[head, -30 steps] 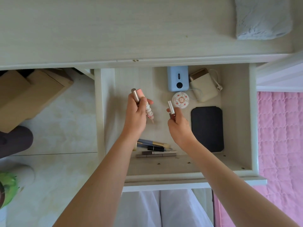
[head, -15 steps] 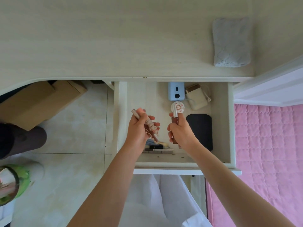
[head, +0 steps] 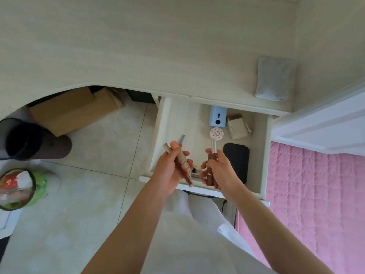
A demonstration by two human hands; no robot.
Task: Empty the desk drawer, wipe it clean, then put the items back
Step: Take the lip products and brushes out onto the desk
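The left hand holds a few makeup tubes over the open drawer. The right hand holds more red tubes. A gray cloth lies on the bench.

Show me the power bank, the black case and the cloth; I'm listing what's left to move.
power bank (head: 217,117), head view, middle of its blue face.
black case (head: 237,159), head view, centre of its top.
cloth (head: 273,79), head view, middle of the grey fold.
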